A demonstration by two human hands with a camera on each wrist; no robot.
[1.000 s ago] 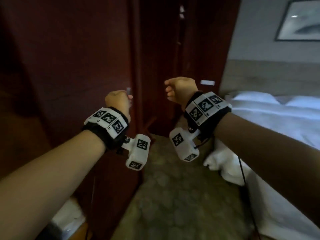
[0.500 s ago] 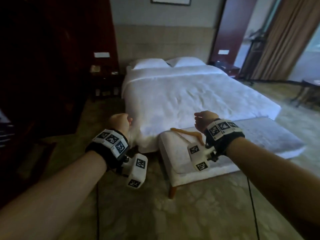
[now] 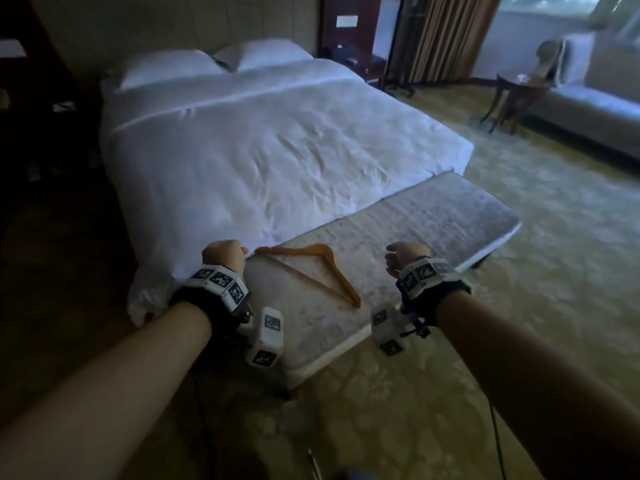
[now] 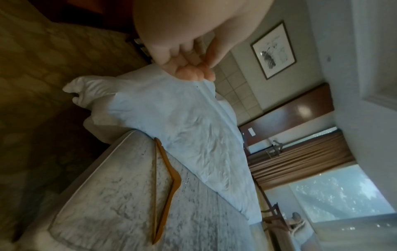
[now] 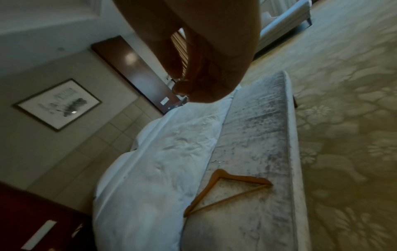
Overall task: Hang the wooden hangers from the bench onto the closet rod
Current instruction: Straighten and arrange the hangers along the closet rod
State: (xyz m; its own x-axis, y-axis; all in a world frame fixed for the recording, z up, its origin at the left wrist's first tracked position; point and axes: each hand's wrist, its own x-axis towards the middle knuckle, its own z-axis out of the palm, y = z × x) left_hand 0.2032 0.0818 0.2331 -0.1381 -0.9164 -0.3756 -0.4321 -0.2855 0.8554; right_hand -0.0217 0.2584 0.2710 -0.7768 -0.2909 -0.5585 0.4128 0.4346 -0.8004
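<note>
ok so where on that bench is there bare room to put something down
Most of the bench top shows bare: the long stretch from the wooden hanger out to the far rounded end, bordered by the bed on one side and the carpet on the other. The near end is crowded: the hanger lies flat there, its hook toward the bed.

Three views, one head-worn, two wrist-worn, all facing the bed end.

Head view looks forward and down from standing height over both forearms at the bench [image 3: 433, 216] and bed [image 3: 259, 140]. Left wrist view, rolled sideways, looks past curled fingers [image 4: 189, 71] along the bench. Right wrist view, tilted, looks from higher up. All three share the wooden hanger [image 3: 313, 268] [image 4: 165, 191] [image 5: 223, 190].
</note>
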